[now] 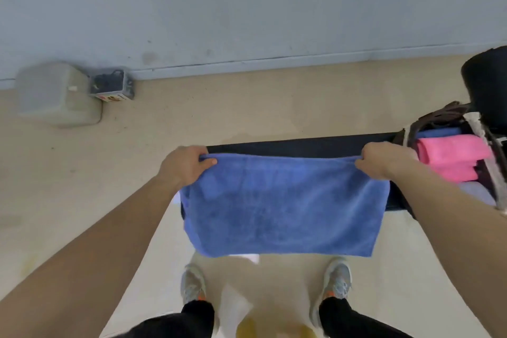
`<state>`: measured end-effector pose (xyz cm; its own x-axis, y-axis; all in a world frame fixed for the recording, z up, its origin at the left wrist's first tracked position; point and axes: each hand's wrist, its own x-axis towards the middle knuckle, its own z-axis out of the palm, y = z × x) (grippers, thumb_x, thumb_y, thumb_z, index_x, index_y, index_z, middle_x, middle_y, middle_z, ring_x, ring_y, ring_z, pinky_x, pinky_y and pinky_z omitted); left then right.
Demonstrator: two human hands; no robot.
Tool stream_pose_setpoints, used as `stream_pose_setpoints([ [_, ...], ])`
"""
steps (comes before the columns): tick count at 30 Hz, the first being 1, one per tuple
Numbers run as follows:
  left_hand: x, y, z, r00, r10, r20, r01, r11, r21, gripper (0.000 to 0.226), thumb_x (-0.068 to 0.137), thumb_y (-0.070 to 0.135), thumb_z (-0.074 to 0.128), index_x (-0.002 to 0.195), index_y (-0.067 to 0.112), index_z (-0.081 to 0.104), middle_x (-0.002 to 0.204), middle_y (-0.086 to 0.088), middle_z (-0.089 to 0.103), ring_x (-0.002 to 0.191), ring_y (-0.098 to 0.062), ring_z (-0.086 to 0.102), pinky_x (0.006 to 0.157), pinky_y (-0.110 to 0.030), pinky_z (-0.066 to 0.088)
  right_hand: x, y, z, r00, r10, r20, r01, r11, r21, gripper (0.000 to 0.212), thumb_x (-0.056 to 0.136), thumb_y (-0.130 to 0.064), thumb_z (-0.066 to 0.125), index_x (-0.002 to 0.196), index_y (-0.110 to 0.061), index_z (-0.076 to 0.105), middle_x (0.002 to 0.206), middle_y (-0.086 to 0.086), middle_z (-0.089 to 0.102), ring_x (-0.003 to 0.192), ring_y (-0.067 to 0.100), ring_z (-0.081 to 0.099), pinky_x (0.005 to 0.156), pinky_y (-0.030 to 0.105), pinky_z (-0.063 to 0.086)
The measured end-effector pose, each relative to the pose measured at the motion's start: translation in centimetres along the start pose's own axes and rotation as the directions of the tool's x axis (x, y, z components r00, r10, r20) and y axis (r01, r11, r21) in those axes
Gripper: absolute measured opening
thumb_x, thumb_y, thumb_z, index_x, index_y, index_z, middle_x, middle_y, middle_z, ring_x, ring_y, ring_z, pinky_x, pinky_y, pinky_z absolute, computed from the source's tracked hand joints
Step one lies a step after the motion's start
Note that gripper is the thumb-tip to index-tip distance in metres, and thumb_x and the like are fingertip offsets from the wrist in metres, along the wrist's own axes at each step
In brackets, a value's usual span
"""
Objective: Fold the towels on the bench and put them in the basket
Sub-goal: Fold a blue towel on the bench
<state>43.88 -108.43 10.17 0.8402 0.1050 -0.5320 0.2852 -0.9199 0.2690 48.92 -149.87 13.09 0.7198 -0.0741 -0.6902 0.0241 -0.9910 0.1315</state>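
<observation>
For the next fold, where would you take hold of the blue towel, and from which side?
Grip the blue towel at its two hanging bottom corners, coming from below. The left hand and right hand already pinch the top corners, so it hangs flat in front of the black bench; its free lower edge looks easiest to lift to the top.

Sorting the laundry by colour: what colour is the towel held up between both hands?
Plain blue towel, no pattern; the head view shows it.

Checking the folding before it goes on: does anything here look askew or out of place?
Nothing stands out. Both hands, left and right, hold the blue towel level by its top corners; pink towels lie folded in the basket.
</observation>
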Motion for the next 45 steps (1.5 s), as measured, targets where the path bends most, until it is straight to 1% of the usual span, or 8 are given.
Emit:
stream_pose_setpoints([
  [8,12.5,-1.8,8.9,0.957,0.078,-0.280,-0.072,0.997,0.032,0.027,0.093,0.050,0.056,0.082,0.027,0.060,0.080,0.003,0.061,0.079,-0.024,0.057,0.064,-0.033,0.043,14.7,-2.2,7.8,0.861,0.049,-0.507,-0.098,0.993,-0.070,0.028,0.102,-0.029,0.041,0.110,-0.016,0.064,0.107,0.009,0.063,0.097,0.033,0.062,0.074,0.034,0.037],
  [12,14.3,-2.8,10.3,0.935,0.045,-0.353,-0.054,0.998,-0.016,0.030,0.088,0.058,0.058,0.085,0.028,0.062,0.085,0.008,0.061,0.082,-0.020,0.058,0.067,-0.033,0.045,17.5,-2.5,9.4,0.762,0.096,-0.641,-0.120,0.993,0.007,0.032,0.101,-0.031,0.040,0.117,-0.012,0.061,0.117,0.014,0.060,0.108,0.036,0.058,0.080,0.039,0.038],
  [16,13.4,-3.4,11.1,0.874,0.113,-0.473,-0.113,0.993,0.027,0.037,0.088,0.057,0.060,0.111,0.028,0.064,0.110,0.003,0.060,0.108,-0.023,0.056,0.083,-0.038,0.047,17.3,-3.0,10.4,0.660,0.135,-0.739,-0.146,0.988,0.051,0.029,0.097,-0.022,0.044,0.117,-0.007,0.058,0.117,0.017,0.057,0.108,0.037,0.054,0.083,0.042,0.039],
  [22,4.5,-3.6,13.1,0.776,0.142,-0.614,-0.126,0.990,0.070,0.046,0.091,0.039,0.060,0.133,0.021,0.057,0.138,-0.003,0.051,0.128,-0.028,0.043,0.099,-0.043,0.045,9.6,-4.9,12.2,0.621,0.089,-0.779,-0.026,0.995,0.094,0.031,0.093,-0.022,0.045,0.117,-0.007,0.058,0.121,0.016,0.055,0.111,0.036,0.051,0.082,0.041,0.037],
  [26,-3.3,-4.6,15.4,0.814,0.092,-0.573,-0.091,0.995,0.031,0.045,0.094,0.040,0.057,0.135,0.023,0.055,0.142,-0.002,0.046,0.131,-0.025,0.040,0.098,-0.042,0.045,2.2,-6.4,15.1,0.665,0.022,-0.746,0.071,0.993,0.093,0.037,0.094,-0.026,0.042,0.126,-0.012,0.055,0.127,0.012,0.055,0.118,0.032,0.052,0.091,0.042,0.041],
  [32,-11.0,-7.8,19.5,0.866,0.006,-0.500,-0.059,0.994,-0.090,0.043,0.093,0.041,0.057,0.132,0.023,0.056,0.138,-0.004,0.048,0.127,-0.026,0.047,0.100,-0.042,0.045,-5.3,-8.6,19.9,0.745,-0.071,-0.664,0.196,0.974,0.116,0.032,0.097,-0.031,0.041,0.120,-0.016,0.056,0.127,0.008,0.052,0.114,0.030,0.051,0.078,0.038,0.039],
  [38,-10.9,-10.7,21.4,0.839,-0.120,-0.531,-0.041,0.959,-0.281,0.040,0.092,0.038,0.058,0.127,0.018,0.057,0.130,-0.006,0.055,0.116,-0.028,0.054,0.094,-0.041,0.048,-7.0,-12.4,23.9,0.747,-0.206,-0.632,0.351,0.930,0.112,0.032,0.097,-0.034,0.044,0.124,-0.020,0.055,0.127,0.004,0.050,0.117,0.028,0.048,0.085,0.040,0.044],
  [45,-4.7,-11.8,18.9,0.797,-0.296,-0.527,-0.035,0.848,-0.529,0.042,0.097,0.033,0.052,0.134,0.012,0.054,0.130,-0.007,0.061,0.118,-0.028,0.057,0.095,-0.037,0.045,-2.7,-20.9,22.1,0.639,-0.389,-0.663,0.576,0.814,0.078,0.040,0.097,-0.034,0.048,0.135,-0.024,0.053,0.139,-0.003,0.048,0.127,0.025,0.043,0.099,0.040,0.043],
])
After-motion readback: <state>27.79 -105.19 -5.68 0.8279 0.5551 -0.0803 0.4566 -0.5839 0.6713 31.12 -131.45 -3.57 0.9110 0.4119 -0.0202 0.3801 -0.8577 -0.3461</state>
